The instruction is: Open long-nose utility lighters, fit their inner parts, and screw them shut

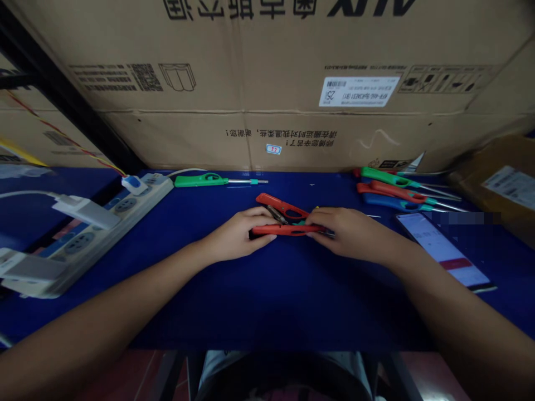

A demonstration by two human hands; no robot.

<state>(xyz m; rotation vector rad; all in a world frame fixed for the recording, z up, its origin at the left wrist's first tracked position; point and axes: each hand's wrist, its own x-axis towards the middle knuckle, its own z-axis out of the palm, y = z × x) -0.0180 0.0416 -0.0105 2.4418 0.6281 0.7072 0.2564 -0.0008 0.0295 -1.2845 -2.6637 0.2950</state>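
Note:
A red gas lighter with its casing split into two halves lies between my hands at the middle of the table. The near red half (284, 230) runs level, with my left hand (236, 236) closed on its left end, thumb in front. My right hand (343, 233) pinches the right end, near the metal tube. Behind it the other red casing half (282, 204) slants, apart at its left end. Between the halves a brownish metallic inner part (276, 215) and a bit of teal show. My right fingers hide the join at the nozzle end.
A green lighter (201, 180) lies at the back left. Several lighters (395, 190) are piled at the back right, above a phone (445, 250). A power strip (121, 214) with plugs is on the left. A large carton (284, 83) stands behind; a smaller box (497, 184) sits right.

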